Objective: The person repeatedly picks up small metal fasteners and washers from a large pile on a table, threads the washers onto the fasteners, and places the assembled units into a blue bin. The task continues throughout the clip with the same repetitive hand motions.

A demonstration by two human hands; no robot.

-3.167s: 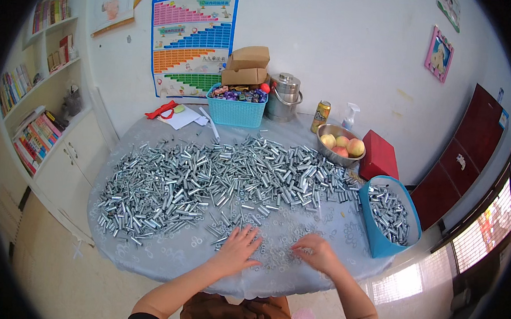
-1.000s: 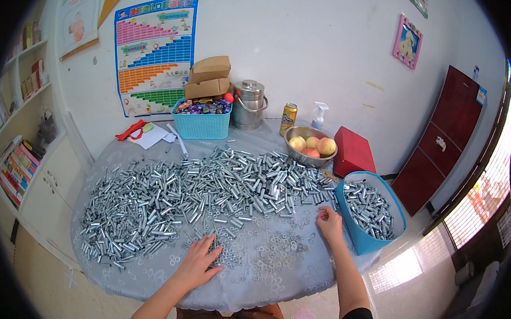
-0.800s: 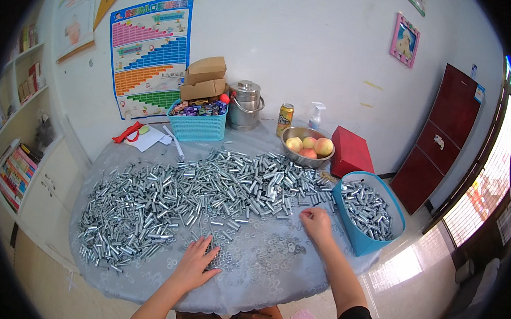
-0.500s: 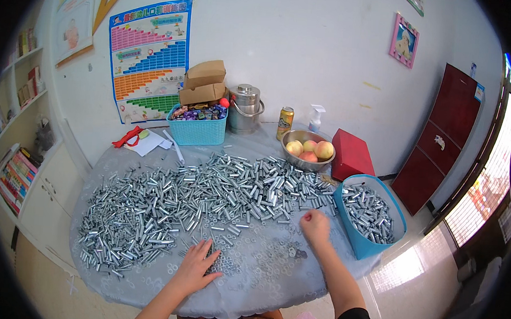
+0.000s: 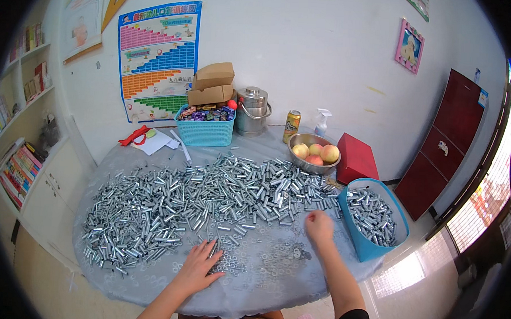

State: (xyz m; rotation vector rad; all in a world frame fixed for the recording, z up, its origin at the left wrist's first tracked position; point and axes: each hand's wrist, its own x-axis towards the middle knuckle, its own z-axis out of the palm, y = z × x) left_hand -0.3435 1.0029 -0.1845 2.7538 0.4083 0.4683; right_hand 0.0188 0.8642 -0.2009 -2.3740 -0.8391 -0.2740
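Observation:
My left hand (image 5: 197,269) lies palm down on the grey tablecloth with its fingers apart. Its fingertips touch the edge of a patch of small metal rings (image 5: 231,263), which look like nuts or washers. My right hand (image 5: 320,228) is closed above the cloth, right of the middle; whatever its fingers hold, if anything, is hidden. Beyond both hands spreads a wide heap of silvery metal tubes (image 5: 208,191). To the right of my right hand stands a blue fabric bin (image 5: 359,235), filled with more metal tubes (image 5: 371,217).
Behind the heap stand a light blue basket (image 5: 205,133) of wrapped items, a steel canister (image 5: 250,116), a yellow can (image 5: 291,127) and a spray bottle (image 5: 322,122). A metal bowl (image 5: 315,166) of fruit sits beside a red box (image 5: 357,159). Papers (image 5: 153,143) lie back left.
The view has shifted slightly, so the table and the wall appear a little farther right and lower. Both hands keep nearly the same place and pose.

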